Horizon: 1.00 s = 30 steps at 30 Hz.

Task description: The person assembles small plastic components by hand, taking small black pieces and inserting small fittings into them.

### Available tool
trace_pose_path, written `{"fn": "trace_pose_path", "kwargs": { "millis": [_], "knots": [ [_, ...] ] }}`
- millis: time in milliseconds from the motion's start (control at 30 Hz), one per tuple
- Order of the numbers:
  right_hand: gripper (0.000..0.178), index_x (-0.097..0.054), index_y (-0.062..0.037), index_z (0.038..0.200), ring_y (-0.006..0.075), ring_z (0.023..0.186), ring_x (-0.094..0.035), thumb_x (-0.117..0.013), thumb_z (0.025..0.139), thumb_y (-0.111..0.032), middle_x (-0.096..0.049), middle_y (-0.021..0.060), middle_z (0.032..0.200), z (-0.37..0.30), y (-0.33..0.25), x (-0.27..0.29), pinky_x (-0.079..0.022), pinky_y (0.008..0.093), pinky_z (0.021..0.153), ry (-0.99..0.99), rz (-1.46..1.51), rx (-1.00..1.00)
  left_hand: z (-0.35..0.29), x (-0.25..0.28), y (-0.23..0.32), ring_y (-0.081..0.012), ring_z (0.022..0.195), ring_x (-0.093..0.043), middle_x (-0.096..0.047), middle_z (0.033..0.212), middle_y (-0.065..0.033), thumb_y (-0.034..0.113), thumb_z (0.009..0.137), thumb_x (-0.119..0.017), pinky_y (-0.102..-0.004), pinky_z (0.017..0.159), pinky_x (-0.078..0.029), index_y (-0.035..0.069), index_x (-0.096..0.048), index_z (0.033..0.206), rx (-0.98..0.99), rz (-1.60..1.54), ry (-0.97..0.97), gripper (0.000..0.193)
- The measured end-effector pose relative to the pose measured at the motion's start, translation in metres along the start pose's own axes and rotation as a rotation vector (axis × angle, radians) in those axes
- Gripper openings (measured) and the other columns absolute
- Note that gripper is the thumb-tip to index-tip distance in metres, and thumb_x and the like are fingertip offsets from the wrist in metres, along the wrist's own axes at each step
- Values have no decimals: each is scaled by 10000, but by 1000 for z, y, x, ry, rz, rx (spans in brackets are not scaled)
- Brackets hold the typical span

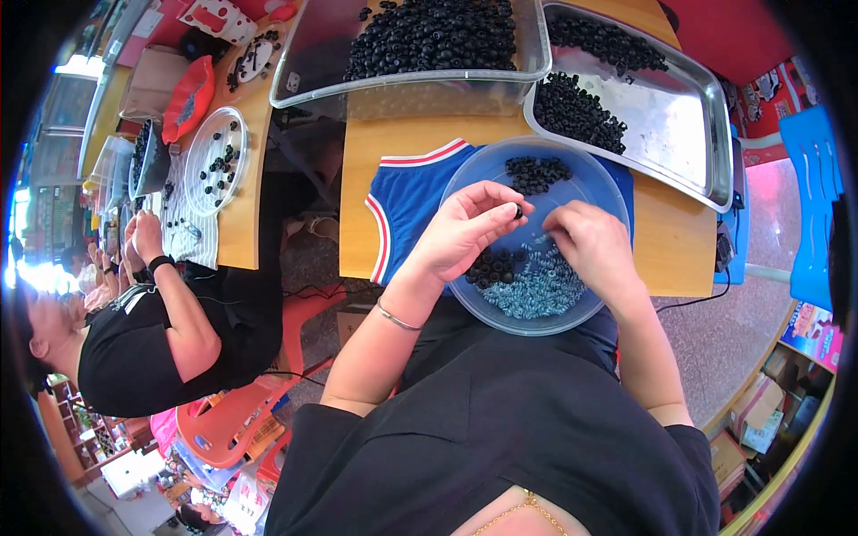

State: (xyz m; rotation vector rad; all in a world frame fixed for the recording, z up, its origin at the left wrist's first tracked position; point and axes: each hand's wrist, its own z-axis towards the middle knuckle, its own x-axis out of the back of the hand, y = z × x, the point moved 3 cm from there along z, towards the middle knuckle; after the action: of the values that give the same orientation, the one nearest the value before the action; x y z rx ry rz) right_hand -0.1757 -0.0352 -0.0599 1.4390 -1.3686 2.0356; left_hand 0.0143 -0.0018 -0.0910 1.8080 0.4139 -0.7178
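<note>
Fingers of our L hand [460, 234] pinch one small blk part [518, 212] above the tub [585, 183]; R hand [597, 248] bunched close over tub, can't tell if gripping. Below: silvery-blue coils [545, 290] w/ blk pieces [496, 268] alongside. Beyond: blue cloth [411, 192] at L, steel tray [675, 121] far R, clear bin [420, 94] of blk parts.
</note>
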Motion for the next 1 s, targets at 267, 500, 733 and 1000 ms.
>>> {"fn": "trace_pose_path", "kwargs": {
  "millis": [267,500,733,1000],
  "knots": [
    [136,-660,-58,890,296,812,-644,-686,757,-60,-640,93,877,4,3,4,-509,400,702,-54,42,27,-1,1,2,-170,1015,-626,-647,1127,-132,103,944,-614,-292,917,-513,6,-612,1090,36,-8,81,175],
    [139,-613,-49,861,302,829,-644,-706,758,-63,-628,119,893,5,6,-1,-510,402,703,-66,96,-2,-2,-1,-2,-114,924,-617,-649,1062,-86,125,963,-577,-219,786,-513,42,-588,1121,104,117,98,178],
    [125,-620,-7,897,189,719,-650,-694,796,-9,-652,98,832,6,-12,15,-507,302,639,-36,500,-25,-5,-18,-5,-46,855,-520,-568,964,6,181,974,-568,-185,708,-443,34,-575,1100,140,516,5,194],
    [114,-669,25,852,134,701,-654,-741,768,-3,-673,79,809,2,-13,18,-532,260,644,89,654,-20,-7,-35,2,-102,787,-527,-578,836,-38,148,964,-574,-277,712,-451,10,-544,983,-198,757,-13,143]
  ]
}}
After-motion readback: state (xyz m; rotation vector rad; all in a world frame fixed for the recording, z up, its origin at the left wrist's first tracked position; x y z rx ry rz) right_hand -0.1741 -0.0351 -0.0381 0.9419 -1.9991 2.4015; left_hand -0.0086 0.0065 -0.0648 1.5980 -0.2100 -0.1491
